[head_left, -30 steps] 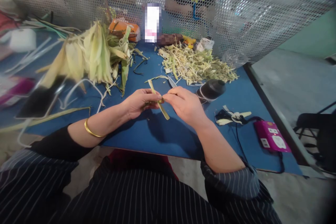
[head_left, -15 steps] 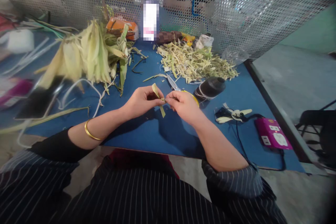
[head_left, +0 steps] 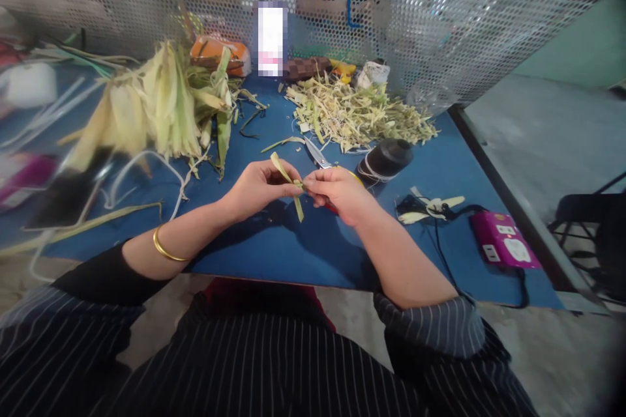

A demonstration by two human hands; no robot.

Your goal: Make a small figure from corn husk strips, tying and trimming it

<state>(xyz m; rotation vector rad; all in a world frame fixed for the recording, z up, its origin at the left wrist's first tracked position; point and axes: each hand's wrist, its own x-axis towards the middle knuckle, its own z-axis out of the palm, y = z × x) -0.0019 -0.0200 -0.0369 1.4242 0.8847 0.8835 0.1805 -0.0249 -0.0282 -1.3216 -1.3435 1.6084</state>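
My left hand [head_left: 258,190] pinches a pale strip of corn husk [head_left: 281,167] between thumb and fingers. One end of the strip points up and away; the other hangs below the fingertips. My right hand [head_left: 341,191] is closed, its thumb and fingertips pinching at the bunched middle of the same strip. Scissors [head_left: 317,154] lie on the blue table just beyond my right hand, which hides part of their handles. Right of them a black thread cone [head_left: 386,161] lies on its side, pale thread wound round it.
Whole dried corn husks [head_left: 156,104] are heaped at the left, cut husk pieces [head_left: 357,111] at the back. A phone [head_left: 271,39] stands before the perforated metal screen [head_left: 430,32]. A purple power box [head_left: 503,240] with black cord sits at the right. White cable [head_left: 147,153] crosses the left.
The view has shifted slightly, so the whole scene sits a little further left. Both hands stay on the husk strip. A red bit now shows beneath my right hand.
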